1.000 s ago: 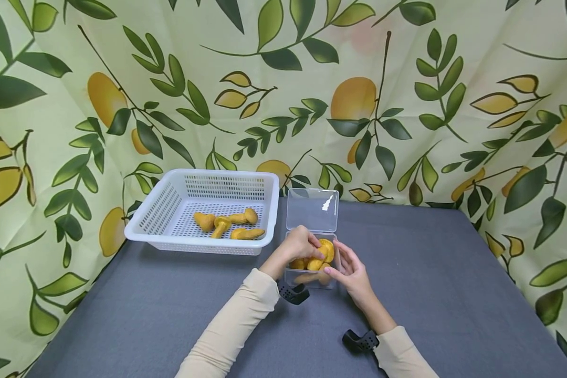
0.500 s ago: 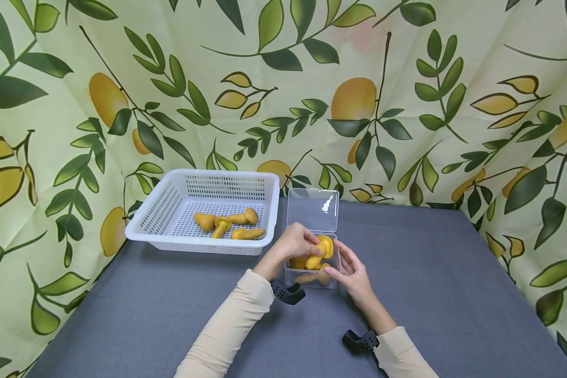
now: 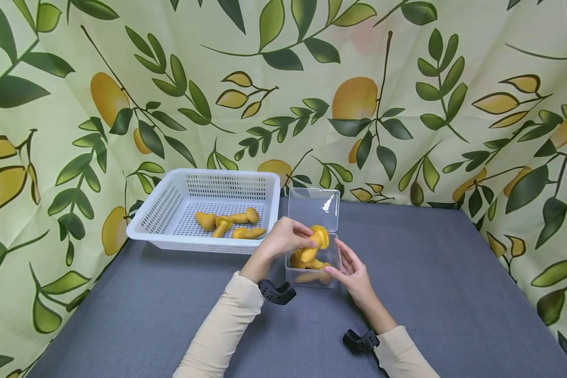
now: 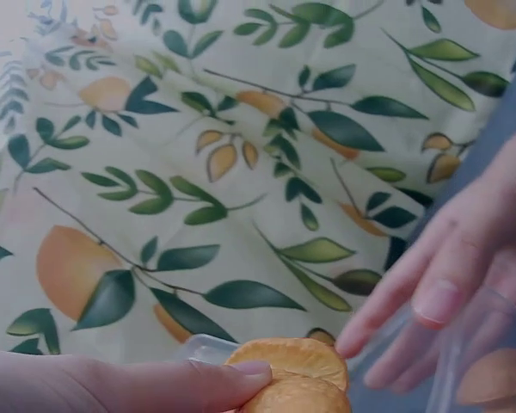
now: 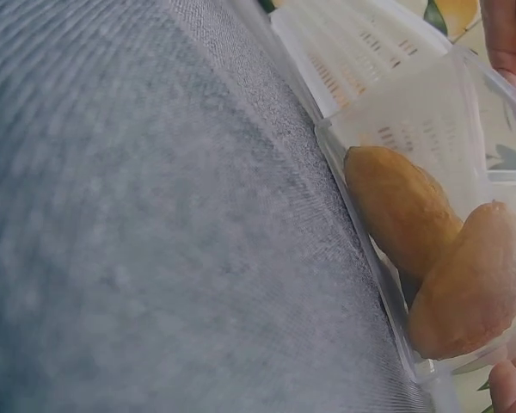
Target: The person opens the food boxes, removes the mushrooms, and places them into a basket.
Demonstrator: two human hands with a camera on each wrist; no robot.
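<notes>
My left hand [image 3: 285, 237] pinches a yellow-orange mushroom [image 3: 318, 237] between thumb and fingers, over a small clear plastic box [image 3: 290, 275]. In the left wrist view, the thumb lies across the pinched mushroom [image 4: 301, 391], whose lower part is cut off. Several more mushrooms [image 3: 314, 264] lie inside the box, and two rounded ones [image 5: 473, 284] show through its wall in the right wrist view. My right hand [image 3: 355, 270] holds the box at its right side, thumb at the front corner and fingers along the side wall.
A white perforated basket [image 3: 200, 244] stands left of the box with several mushrooms [image 3: 223, 226] in it. The box's clear lid [image 3: 313, 210] stands open at the back. Behind the grey table [image 3: 430, 273] hangs a leaf-patterned cloth [image 3: 283, 84].
My left hand has risen and shifted left, lifting the pinched mushroom from among the others in the box. The right hand has stayed at the box's side.
</notes>
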